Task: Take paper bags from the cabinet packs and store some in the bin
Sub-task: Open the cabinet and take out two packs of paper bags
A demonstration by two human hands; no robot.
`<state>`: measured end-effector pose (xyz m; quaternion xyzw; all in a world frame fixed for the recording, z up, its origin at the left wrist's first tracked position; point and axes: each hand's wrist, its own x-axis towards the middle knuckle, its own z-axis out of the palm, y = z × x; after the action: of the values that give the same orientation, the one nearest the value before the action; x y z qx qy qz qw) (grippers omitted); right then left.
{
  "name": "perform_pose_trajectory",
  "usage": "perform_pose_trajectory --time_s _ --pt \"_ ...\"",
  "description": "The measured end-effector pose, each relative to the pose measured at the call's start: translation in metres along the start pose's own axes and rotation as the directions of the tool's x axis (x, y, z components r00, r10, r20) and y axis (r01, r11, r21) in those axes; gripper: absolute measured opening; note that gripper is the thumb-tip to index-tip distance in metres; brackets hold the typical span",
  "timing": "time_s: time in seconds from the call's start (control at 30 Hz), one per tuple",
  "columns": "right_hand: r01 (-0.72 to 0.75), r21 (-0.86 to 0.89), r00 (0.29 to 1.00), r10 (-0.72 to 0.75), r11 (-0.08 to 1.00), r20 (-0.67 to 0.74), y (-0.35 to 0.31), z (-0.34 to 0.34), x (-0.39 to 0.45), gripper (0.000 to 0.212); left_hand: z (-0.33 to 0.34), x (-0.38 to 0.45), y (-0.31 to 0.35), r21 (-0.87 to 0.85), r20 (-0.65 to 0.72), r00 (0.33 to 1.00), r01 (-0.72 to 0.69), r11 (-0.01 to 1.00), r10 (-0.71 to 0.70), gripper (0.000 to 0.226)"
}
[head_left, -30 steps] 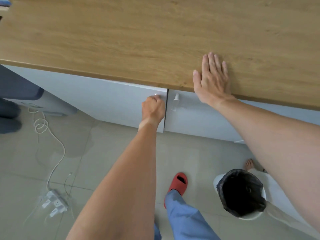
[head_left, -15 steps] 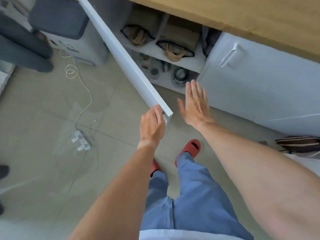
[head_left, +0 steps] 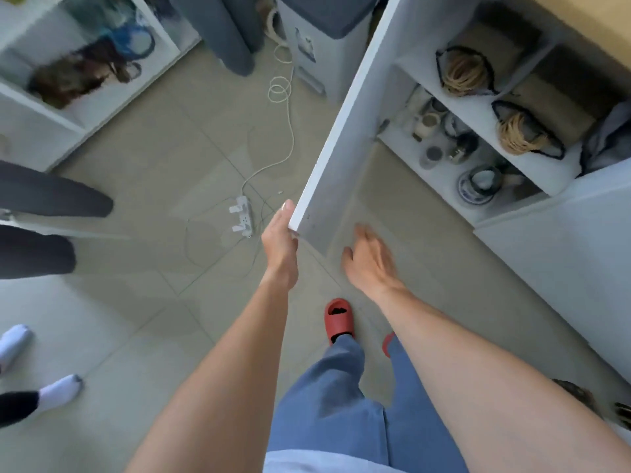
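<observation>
The white cabinet door (head_left: 345,124) stands swung wide open. My left hand (head_left: 280,238) grips its lower outer corner. My right hand (head_left: 370,259) hovers open just right of that corner, above the floor, holding nothing. Inside the cabinet, the upper shelf (head_left: 485,121) carries two packs of brown paper bags with twine handles, one pack (head_left: 466,71) at the back and the other pack (head_left: 526,131) nearer. No bin for the bags can be picked out with certainty.
Jars and small pots (head_left: 478,179) fill the cabinet's lower shelf. A power strip (head_left: 241,216) with white cables lies on the tiled floor left of the door. Another person's legs (head_left: 41,227) and socked feet are at the left. A white shelf unit (head_left: 68,63) stands top left.
The door went from closed to fully open, pulled by my left hand. My right hand left the countertop and dropped beside the door's corner. The view swung down and left.
</observation>
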<state>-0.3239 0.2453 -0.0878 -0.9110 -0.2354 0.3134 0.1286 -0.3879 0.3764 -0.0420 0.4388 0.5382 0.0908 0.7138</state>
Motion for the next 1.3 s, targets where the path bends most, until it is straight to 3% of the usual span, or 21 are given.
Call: perform_pose_trajectory --time_s 0.17,0.27,0.47,0.57,0.67,0.77,0.87,0.93,1.03,1.13,1.2,1.3 --pt "0.060 -0.033 0.998 -0.059 0.998 0.027 -0.035 0.011 0.018 0.057 -0.017 0.026 0.026 -0.174 -0.117 0.993 -0.023 0.984 0.002 0.028" --pt "0.086 -0.055 0.996 -0.084 0.995 0.039 -0.044 0.013 0.030 0.056 -0.025 0.042 0.039 -0.200 -0.219 0.975 0.001 0.980 -0.045 0.027" --pt "0.044 -0.037 0.998 -0.042 0.998 0.038 -0.037 0.000 0.051 0.059 -0.046 0.069 0.029 -0.130 -0.262 0.965 -0.069 0.989 0.033 0.047" --pt "-0.019 -0.002 1.000 0.019 1.000 0.018 -0.014 -0.014 0.057 0.057 -0.037 0.078 -0.001 -0.041 -0.423 0.905 0.040 0.998 -0.053 0.057" --pt "-0.120 0.058 0.993 0.121 0.991 -0.003 0.022 -0.029 0.066 0.050 -0.010 0.081 -0.039 0.135 -0.496 0.840 0.323 0.937 -0.218 0.062" --pt "-0.274 0.150 0.960 0.278 0.950 -0.010 0.068 -0.048 0.091 0.046 0.043 0.095 -0.058 0.327 -0.390 0.889 0.376 0.867 -0.239 0.057" --pt "-0.352 0.220 0.927 0.372 0.910 -0.057 0.116 -0.068 0.136 0.053 0.119 0.129 -0.053 0.520 -0.193 0.977 0.182 0.835 -0.093 0.033" --pt "-0.379 0.302 0.901 0.424 0.875 -0.097 0.146 -0.083 0.178 0.055 0.173 0.164 -0.049 0.564 -0.055 0.998 0.013 0.825 0.022 0.024" --pt "-0.374 0.422 0.863 0.477 0.826 -0.167 0.182 -0.109 0.245 0.056 0.251 0.216 -0.037 0.533 0.044 0.995 -0.103 0.840 0.094 0.020" --pt "-0.248 0.457 0.846 0.421 0.854 -0.327 0.204 -0.141 0.303 0.055 0.322 0.271 -0.010 0.517 0.116 0.976 -0.218 0.828 0.184 0.032" --pt "-0.175 0.524 0.780 0.442 0.834 -0.443 0.214 -0.163 0.339 0.055 0.364 0.305 0.008 0.466 0.198 0.945 -0.325 0.823 0.261 0.039" --pt "-0.155 0.766 0.687 0.626 0.623 -0.370 0.226 -0.190 0.398 0.060 0.416 0.343 0.037 0.487 0.321 0.888 -0.453 0.747 0.329 0.054"
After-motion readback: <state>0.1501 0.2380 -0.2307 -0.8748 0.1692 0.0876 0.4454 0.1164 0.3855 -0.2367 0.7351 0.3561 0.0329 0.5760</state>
